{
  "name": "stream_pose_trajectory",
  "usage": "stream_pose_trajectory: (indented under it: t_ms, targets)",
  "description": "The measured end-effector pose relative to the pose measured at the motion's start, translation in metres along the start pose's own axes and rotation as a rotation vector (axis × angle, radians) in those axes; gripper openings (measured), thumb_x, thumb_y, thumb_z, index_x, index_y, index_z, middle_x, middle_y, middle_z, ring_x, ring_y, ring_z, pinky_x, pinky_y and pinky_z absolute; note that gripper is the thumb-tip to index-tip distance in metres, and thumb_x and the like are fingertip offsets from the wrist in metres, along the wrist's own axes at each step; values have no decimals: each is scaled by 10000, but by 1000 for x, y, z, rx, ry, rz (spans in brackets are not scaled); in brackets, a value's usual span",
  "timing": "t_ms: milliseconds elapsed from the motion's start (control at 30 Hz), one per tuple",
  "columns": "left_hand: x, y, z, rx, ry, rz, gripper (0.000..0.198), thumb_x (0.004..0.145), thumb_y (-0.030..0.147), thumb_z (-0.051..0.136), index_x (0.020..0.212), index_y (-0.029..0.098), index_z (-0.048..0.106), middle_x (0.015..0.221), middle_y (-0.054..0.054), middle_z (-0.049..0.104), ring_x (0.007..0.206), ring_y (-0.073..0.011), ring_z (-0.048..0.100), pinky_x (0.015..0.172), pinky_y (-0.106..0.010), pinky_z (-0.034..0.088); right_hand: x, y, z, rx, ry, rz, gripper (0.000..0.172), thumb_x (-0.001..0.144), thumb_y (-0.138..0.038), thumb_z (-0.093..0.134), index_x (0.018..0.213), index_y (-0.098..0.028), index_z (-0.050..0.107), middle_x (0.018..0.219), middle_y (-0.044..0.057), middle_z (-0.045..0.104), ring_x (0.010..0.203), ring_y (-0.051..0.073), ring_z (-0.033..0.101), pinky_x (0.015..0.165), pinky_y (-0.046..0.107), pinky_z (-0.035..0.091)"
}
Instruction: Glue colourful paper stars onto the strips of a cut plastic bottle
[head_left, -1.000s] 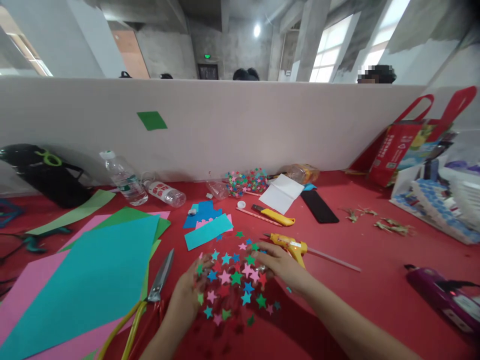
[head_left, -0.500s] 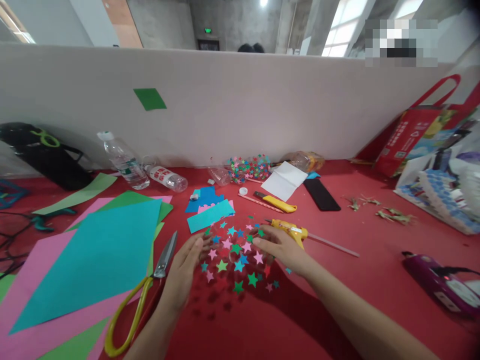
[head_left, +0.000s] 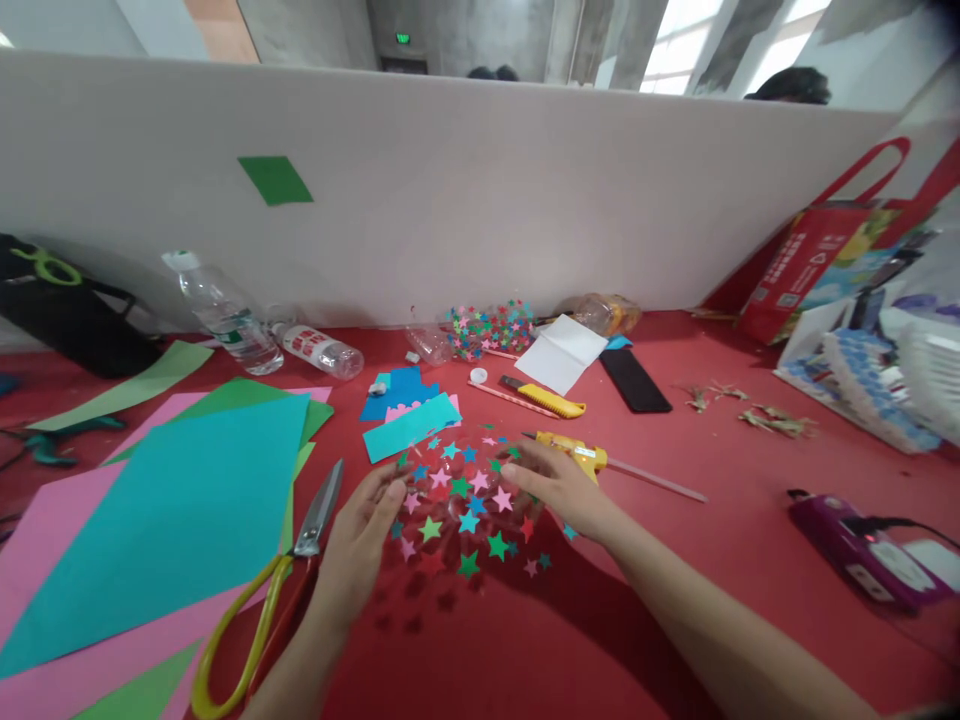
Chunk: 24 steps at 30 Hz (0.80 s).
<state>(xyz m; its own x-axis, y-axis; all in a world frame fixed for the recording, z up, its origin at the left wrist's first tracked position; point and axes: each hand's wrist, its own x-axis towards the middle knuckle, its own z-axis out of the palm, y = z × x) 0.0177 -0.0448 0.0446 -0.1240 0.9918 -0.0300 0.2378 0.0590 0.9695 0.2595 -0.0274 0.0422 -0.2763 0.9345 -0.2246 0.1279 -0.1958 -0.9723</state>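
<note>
A clear rounded plastic piece covered with colourful paper stars (head_left: 469,510) is between my hands above the red table. My left hand (head_left: 375,515) curves around its left side, and my right hand (head_left: 547,485) around its right side, so both hold it. Pink, green, blue and red stars dot its surface, and their shadows fall on the table in front. The fingertips on the far side are partly hidden. Beside my left forearm lie large scissors (head_left: 274,590) with yellow handles. A yellow glue gun (head_left: 574,452) rests just beyond my right hand.
Coloured paper sheets (head_left: 165,520) cover the left. Behind are bottles (head_left: 319,350), a second star-covered plastic piece (head_left: 491,328), a yellow cutter (head_left: 551,398), white paper (head_left: 561,353) and a black phone (head_left: 634,381). A purple device (head_left: 862,550) and a red bag (head_left: 814,255) stand right.
The view has shifted slightly, so most things appear a little further left and higher. Both hands remain around the star-covered plastic piece.
</note>
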Motion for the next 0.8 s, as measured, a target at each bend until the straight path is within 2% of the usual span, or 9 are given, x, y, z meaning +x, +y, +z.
stream_pose_trajectory:
  t_ms: [200, 333, 400, 500, 600, 700, 800]
  targets:
    - [1, -10, 0, -72, 8, -37, 551, 752, 642, 606, 1084, 209, 683, 1110, -83, 724, 1120, -298, 628, 958, -379, 492, 0, -1, -4, 31, 30, -13, 456, 819, -608, 606, 1073, -231, 573, 915, 33, 635, 541, 152, 667, 457, 285, 549]
    - [8, -23, -1, -272, 10, -200, 588, 784, 661, 524, 1126, 201, 654, 1112, -94, 722, 1065, -277, 659, 871, -365, 534, 1, 0, -1, 40, 85, -11, 485, 817, -574, 627, 1166, -251, 531, 928, 27, 646, 574, 141, 656, 486, 269, 541]
    - [12, -29, -2, -271, -21, -261, 550, 771, 589, 574, 1150, 193, 627, 1087, -96, 725, 957, -262, 695, 813, -369, 550, 1, 1, 2, 43, 98, -18, 495, 820, -562, 632, 1187, -249, 520, 861, 11, 637, 598, 139, 646, 489, 247, 519]
    - [14, -41, -2, -148, -130, -163, 467, 670, 413, 692, 1076, 188, 640, 1033, -96, 732, 831, -252, 709, 805, -407, 552, 2, 3, 6, 50, 93, -3, 485, 835, -566, 612, 1181, -239, 523, 794, -4, 618, 582, 128, 620, 461, 220, 469]
    - [5, -51, 5, -122, -113, -86, 419, 598, 337, 713, 998, 217, 674, 1122, -102, 703, 1018, -288, 664, 874, -421, 536, 2, 6, 8, 58, 72, 37, 421, 842, -583, 591, 1097, -248, 584, 840, 3, 623, 598, 122, 615, 471, 217, 460]
    - [-4, -52, 11, -99, -91, -81, 399, 638, 307, 657, 1034, 262, 666, 1081, -94, 712, 982, -272, 679, 787, -397, 568, 3, 7, 8, 82, 62, 88, 407, 844, -583, 589, 1083, -256, 612, 923, 15, 641, 635, 114, 617, 508, 217, 475]
    - [-1, -40, 6, 295, -155, 60, 361, 632, 235, 599, 985, 249, 677, 1025, -86, 728, 994, -266, 668, 845, -393, 546, 4, 6, 7, 90, 67, 115, 446, 838, -584, 598, 1140, -255, 597, 925, 19, 654, 639, 116, 619, 514, 218, 475]
